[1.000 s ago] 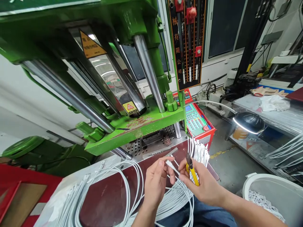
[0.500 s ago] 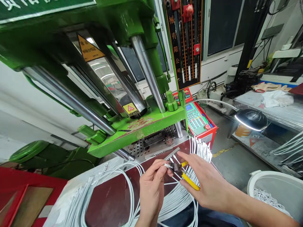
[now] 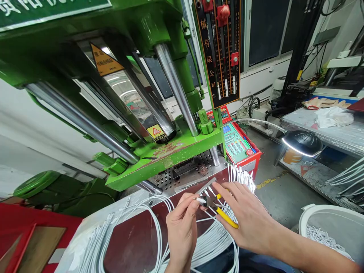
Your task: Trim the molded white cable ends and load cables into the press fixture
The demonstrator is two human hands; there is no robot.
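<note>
Between thumb and fingers, my left hand point(image 3: 182, 223) pinches a small white cable end point(image 3: 200, 200). My right hand point(image 3: 244, 216) is closed around cutting pliers with yellow handles point(image 3: 226, 217); their dark jaws meet the piece at my left fingertips. A flat metal strip point(image 3: 207, 185) with white cable ends along it lies just beyond the pliers. Coiled white cables point(image 3: 212, 242) run below and behind my hands, and another looped bundle point(image 3: 105, 235) lies to the left on the dark red board point(image 3: 133, 239).
A green press point(image 3: 170, 151) stands ahead, with a red control box point(image 3: 239, 144) beside it. At the lower right is a white bin point(image 3: 330, 216) holding white scraps. A lamp point(image 3: 304, 143) hangs near a metal table point(image 3: 295, 117) with gloves and a cloth.
The pliers' jaws have moved slightly left and turned against the piece at my left fingertips. The view has shifted a little. Both hands keep their holds.
</note>
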